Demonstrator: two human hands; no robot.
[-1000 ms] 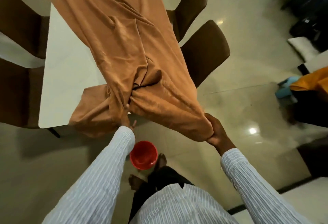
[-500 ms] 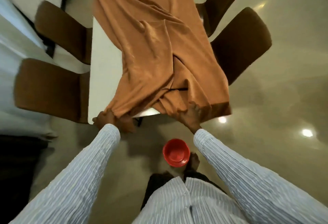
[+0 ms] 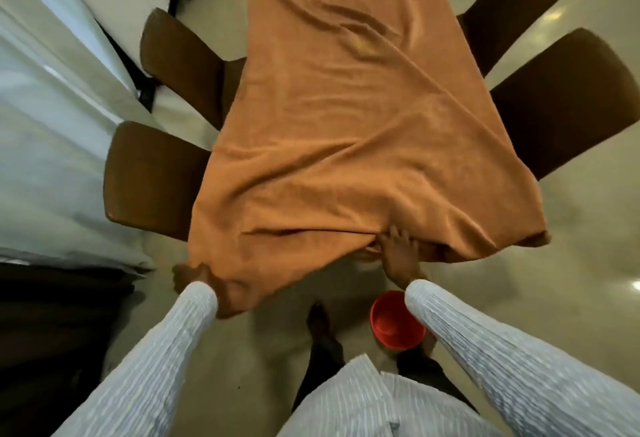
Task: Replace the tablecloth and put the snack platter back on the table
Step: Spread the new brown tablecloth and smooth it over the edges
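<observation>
The big rust-orange woven tablecloth (image 3: pixel 349 132) is spread ahead of me over the table, which it hides completely; its near edge hangs off the end closest to me. My left hand (image 3: pixel 188 275) has its fingers curled around the near left corner of the cloth, gripping a bunched wad that trails down beside my wrist. My right hand (image 3: pixel 398 249) lies with fingers fairly straight against the near hem, where the fabric is gathered into a thick fold just beyond my fingertips; I judge it to be pressing rather than pinching, though the fingertips are partly lost in the folds.

The cloth looks soft, limp and light. It creases readily, with long wrinkles running away from my right hand toward the far end. It should slide easily and follow any tug, so I'd take it by the corners and hem, not the middle. The near right corner, out past my right hand, droops unheld and seems the next place to hold.

A red plastic bowl (image 3: pixel 396 320) sits on the floor under my right forearm, near my feet.
</observation>
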